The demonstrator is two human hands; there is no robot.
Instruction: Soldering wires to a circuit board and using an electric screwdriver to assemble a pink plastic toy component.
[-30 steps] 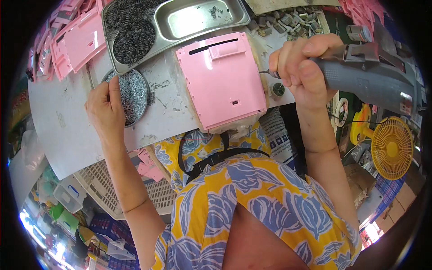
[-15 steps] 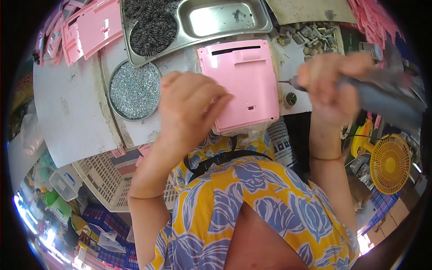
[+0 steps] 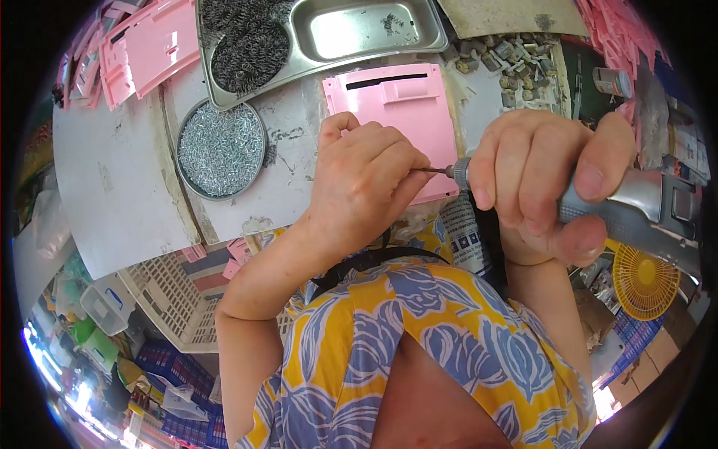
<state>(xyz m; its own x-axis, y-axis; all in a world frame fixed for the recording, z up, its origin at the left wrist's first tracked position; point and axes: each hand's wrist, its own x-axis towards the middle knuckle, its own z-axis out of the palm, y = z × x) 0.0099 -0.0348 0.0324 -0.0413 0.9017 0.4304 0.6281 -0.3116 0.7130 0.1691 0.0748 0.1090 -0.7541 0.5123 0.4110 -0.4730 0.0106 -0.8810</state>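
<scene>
My right hand is wrapped round a grey electric screwdriver, held level with its thin bit pointing left. At the bit's tip, the fingers of my left hand are pinched together. What lies between those fingertips is too small or hidden to make out. Both hands are above a pink plastic panel with a dark slot along its far edge; my left hand covers its near left part. Left of the panel stands a round metal dish full of small silvery screws.
A steel tray with dark coil springs sits at the back. Small metal parts lie at the far right, and pink panels at the far left. A yellow fan and a white crate flank me.
My right hand has brought the screwdriver left and nearer me. My left hand has moved right, and its pinched fingertips now meet the bit. The panel has barely shifted.
</scene>
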